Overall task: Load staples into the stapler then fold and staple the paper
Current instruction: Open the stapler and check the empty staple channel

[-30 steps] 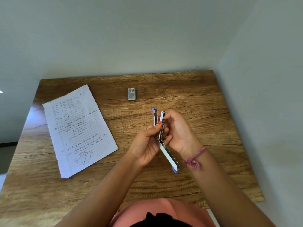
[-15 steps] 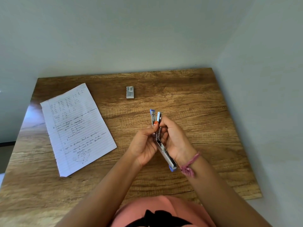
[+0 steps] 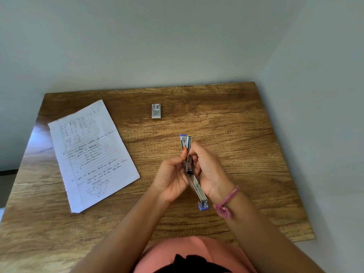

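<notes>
A metal stapler with blue plastic ends is held above the middle of the wooden table, swung wide open at its hinge. My left hand pinches its upper part with thumb and fingers from the left. My right hand grips the same part from the right. One arm of the stapler points away from me, the other points down toward my wrist. A lined sheet of paper with handwriting lies flat at the left. A small grey staple box lies at the back of the table.
The table stands in a corner, with pale walls behind it and along its right side. A pink cord bracelet circles my right wrist. Bare wood lies between the paper and my hands.
My hands and the open stapler have stayed over the table's middle, shifting slightly toward me. My fingers have adjusted a little on the stapler's upper part. The paper and staple box have not moved.
</notes>
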Demonstrator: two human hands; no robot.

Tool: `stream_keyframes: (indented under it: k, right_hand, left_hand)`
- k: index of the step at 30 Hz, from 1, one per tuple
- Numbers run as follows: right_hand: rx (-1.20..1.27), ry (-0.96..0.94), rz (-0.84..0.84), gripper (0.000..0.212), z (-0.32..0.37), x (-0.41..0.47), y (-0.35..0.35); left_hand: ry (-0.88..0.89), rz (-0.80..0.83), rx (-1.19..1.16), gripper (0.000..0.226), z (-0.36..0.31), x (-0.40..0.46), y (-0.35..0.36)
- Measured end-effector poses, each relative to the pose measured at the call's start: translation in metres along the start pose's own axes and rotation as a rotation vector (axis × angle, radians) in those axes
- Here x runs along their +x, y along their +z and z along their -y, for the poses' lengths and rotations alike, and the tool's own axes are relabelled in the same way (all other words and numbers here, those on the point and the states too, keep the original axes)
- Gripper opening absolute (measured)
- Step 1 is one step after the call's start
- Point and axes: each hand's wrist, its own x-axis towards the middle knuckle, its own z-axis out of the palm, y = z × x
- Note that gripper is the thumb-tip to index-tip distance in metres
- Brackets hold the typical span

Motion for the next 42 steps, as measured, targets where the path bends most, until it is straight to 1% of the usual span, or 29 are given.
stream_keyframes:
  k: [3,5,14,16,19,23,28,31,35,38,42]
  right_hand:
    - [0.014,-0.025,-0.005,0.014,-0.0028,-0.0003,0.0032]
    - [0.033,-0.038,-0.018,0.006,-0.0044,-0.0005,0.0051]
    - [0.055,-0.014,-0.040,0.008,-0.0027,0.0013,0.0063]
    - [0.060,0.005,-0.032,0.014,-0.0027,0.0012,0.0052]
    - [0.070,0.031,-0.030,0.010,-0.0015,0.0007,0.0022]
    - [0.116,0.064,-0.016,0.018,0.0001,0.0014,-0.0003]
    - [0.111,0.056,0.011,0.020,0.0027,-0.0021,-0.0022]
    - [0.098,0.036,0.018,0.016,0.0043,-0.0046,-0.0010]
    - [0.099,0.001,0.002,0.011,0.0027,-0.0043,0.0017]
    - [0.102,-0.013,-0.010,0.012,0.0014,-0.0040,0.0024]
    - [0.113,-0.017,-0.048,0.008,-0.0004,-0.0004,0.0027]
  left_hand:
    - [-0.012,0.053,0.001,0.039,0.0001,0.0035,-0.0054]
    - [-0.019,0.079,0.009,0.035,-0.0002,0.0043,-0.0061]
    - [-0.013,0.078,0.007,0.044,-0.0009,0.0081,-0.0096]
    - [-0.010,0.062,0.003,0.040,0.0000,0.0085,-0.0095]
    - [-0.004,0.051,-0.006,0.032,0.0014,0.0075,-0.0084]
    - [0.023,0.028,-0.013,0.024,0.0038,0.0056,-0.0042]
    - [0.019,0.025,-0.018,0.024,0.0041,0.0059,-0.0030]
    - [-0.002,0.040,-0.007,0.027,0.0042,0.0066,-0.0053]
    - [-0.025,0.035,0.026,0.024,0.0044,0.0075,-0.0069]
    - [-0.033,0.033,0.003,0.027,0.0023,0.0067,-0.0062]
    - [-0.023,0.046,-0.024,0.028,-0.0018,0.0041,-0.0027]
